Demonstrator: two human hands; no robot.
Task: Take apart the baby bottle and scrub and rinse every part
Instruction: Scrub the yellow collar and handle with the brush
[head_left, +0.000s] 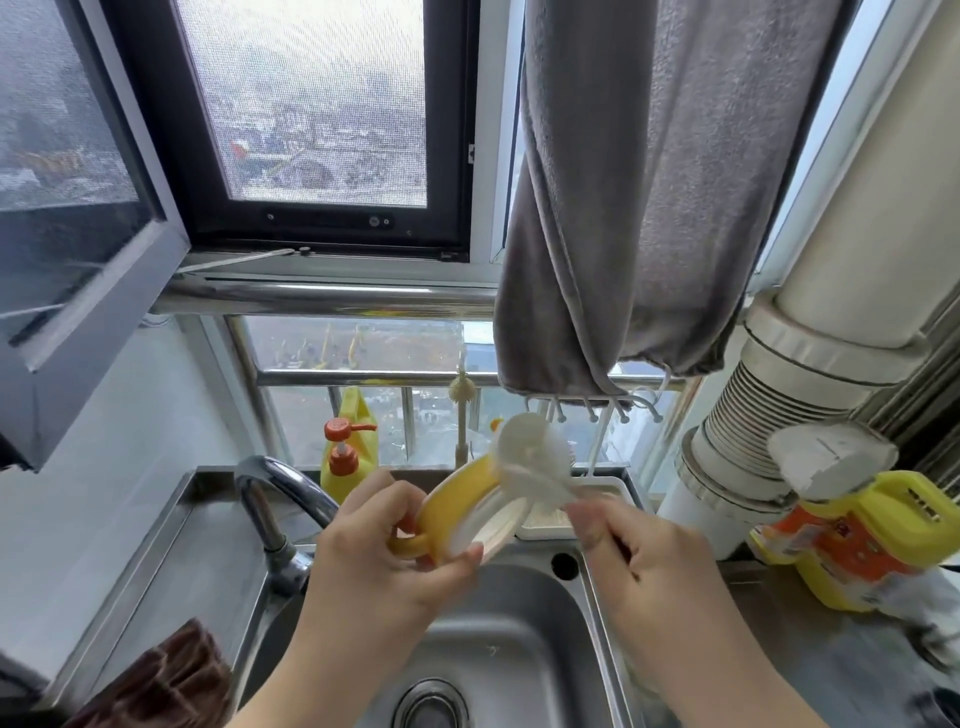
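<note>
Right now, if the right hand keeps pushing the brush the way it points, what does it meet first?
The right hand aims its white brush up and leftward, already against the yellow bottle collar that the left hand grips. Past that probably the window railing, though depth is unclear.

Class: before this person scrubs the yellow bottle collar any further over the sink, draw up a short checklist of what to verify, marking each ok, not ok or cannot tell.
1. Left hand grips the yellow handled collar: ok.
2. Right hand holds the white brush: ok.
3. Brush head touches the collar: ok.
4. Work is over the sink: ok.
5. Water running from the tap: not ok, none visible.
6. Soap on the bristles: cannot tell.
</note>
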